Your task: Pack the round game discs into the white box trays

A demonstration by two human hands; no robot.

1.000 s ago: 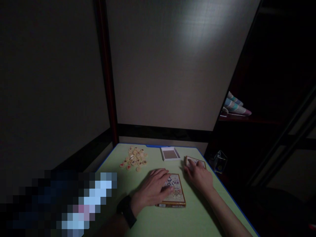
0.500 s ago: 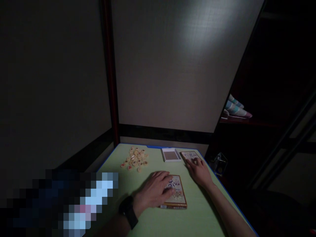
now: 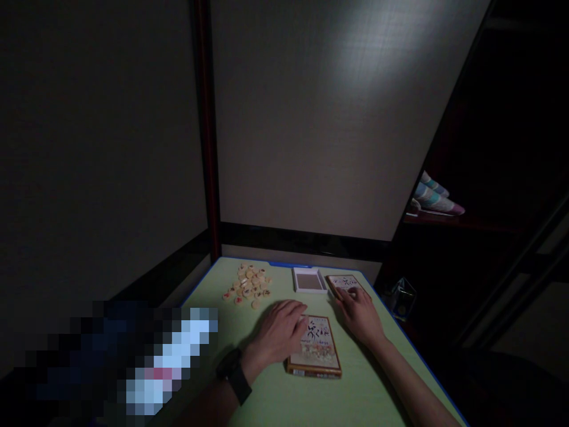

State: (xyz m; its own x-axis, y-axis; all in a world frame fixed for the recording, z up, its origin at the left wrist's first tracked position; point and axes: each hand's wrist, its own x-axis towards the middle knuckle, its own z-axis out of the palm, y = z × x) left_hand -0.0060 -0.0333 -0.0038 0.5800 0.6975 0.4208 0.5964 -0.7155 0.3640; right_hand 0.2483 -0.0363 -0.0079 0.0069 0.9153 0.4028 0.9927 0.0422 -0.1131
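Observation:
My left hand (image 3: 283,331) lies flat across the left edge of a printed cardboard box (image 3: 317,350), with its fingers extended and touching the lid. Dark brush-style characters and a faint picture cover the lid, framed in orange-brown. Farther back, my right hand (image 3: 361,317) rests with loosely bent fingers on the near edge of a second, similar printed box (image 3: 344,281). Its fingers cover part of that box, and its thumb is hard to make out. Left of this box stands a shallow open white box (image 3: 310,282) with a brownish bottom.
A heap of round wooden Chinese chess pieces (image 3: 251,286), some with red or dark characters, lies at the back left of the green table (image 3: 355,385). Panelled walls (image 3: 302,148) stand behind it. A clear faceted object (image 3: 402,299) is beyond the right edge.
My left hand has slid back toward the box's left edge, uncovering more of the lid. My right fingers are more drawn in at the far box. The view has shifted slightly.

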